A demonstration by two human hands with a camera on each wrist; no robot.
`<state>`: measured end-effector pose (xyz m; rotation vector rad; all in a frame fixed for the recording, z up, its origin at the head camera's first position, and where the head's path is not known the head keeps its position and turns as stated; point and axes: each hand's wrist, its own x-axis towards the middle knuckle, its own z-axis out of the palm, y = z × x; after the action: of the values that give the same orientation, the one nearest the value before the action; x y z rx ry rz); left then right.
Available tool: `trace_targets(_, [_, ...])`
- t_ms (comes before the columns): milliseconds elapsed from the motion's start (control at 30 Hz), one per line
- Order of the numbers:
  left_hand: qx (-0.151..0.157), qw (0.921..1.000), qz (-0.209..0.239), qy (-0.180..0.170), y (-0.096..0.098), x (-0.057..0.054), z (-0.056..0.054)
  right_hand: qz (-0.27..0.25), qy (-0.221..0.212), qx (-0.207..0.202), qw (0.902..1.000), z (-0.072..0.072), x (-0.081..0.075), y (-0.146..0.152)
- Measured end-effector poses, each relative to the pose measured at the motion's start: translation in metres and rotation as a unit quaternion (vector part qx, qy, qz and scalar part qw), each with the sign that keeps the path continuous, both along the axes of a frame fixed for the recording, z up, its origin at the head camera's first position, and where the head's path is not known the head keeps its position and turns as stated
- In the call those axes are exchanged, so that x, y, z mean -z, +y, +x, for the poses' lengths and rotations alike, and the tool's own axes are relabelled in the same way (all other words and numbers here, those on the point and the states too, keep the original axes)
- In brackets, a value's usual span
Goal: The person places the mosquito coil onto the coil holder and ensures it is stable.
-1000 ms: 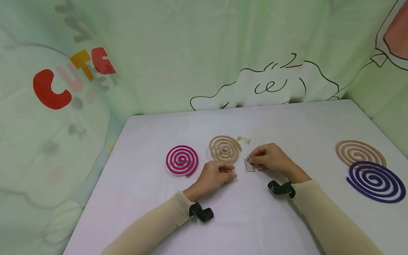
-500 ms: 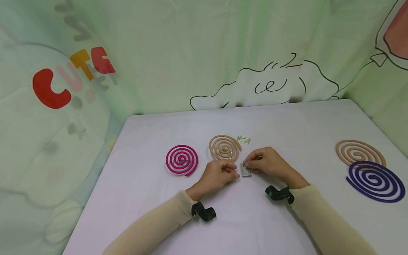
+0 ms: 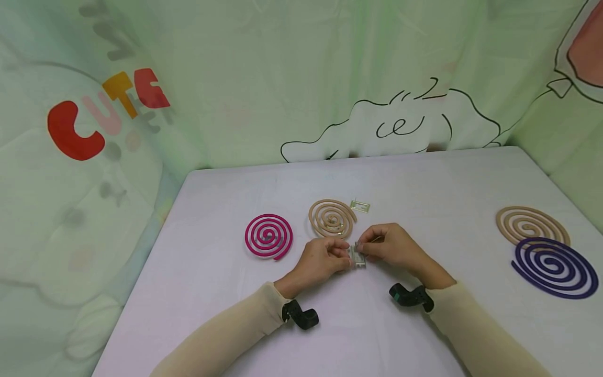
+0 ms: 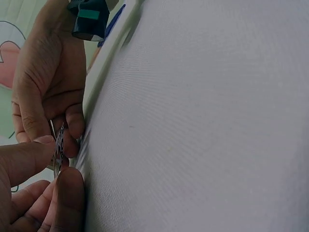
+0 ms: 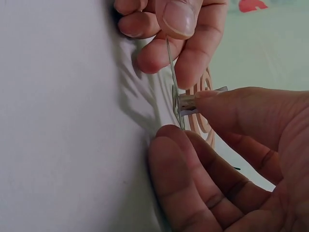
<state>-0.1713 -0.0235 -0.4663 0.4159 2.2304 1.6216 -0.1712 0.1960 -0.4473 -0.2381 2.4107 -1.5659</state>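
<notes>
Metal piece (image 3: 360, 260) shifted leftward — left fingers (image 3: 337, 245) now pinch it.

the clip (image 3: 360, 262) is silvery; the spiral coils (image 3: 529, 228) magenta, tan and purple; the sleeves (image 3: 231, 330) cream.

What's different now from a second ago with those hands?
The right hand has brought the small metal plate leftward and closer to the person, still gripping it. The left hand, which held nothing, now pinches the plate's other side. The spiral coils and the second small plate stayed put.
</notes>
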Motion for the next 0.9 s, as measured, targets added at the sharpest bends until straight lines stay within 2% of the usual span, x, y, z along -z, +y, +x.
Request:
trace_targets(233, [-0.002,0.9999,0.001,-0.015,-0.002,-0.002,0.004,0.021,0.018,0.016,0.9995,0.006,0.001,-0.006])
trace_targets(533, [-0.002,0.9994,-0.011,-0.033,-0.006,-0.002,0.006,0.013,0.018,0.019,0.9996,0.011,0.002,-0.013])
trace_targets(633, [-0.003,0.9994,-0.024,-0.024,-0.007,-0.003,0.007,0.014,0.022,0.019,0.9995,0.013,0.002,-0.015])
trace_targets(900, [-0.003,0.9955,-0.084,0.044,-0.010,-0.007,0.011,0.029,0.048,0.031,0.9980,0.018,0.002,-0.022])
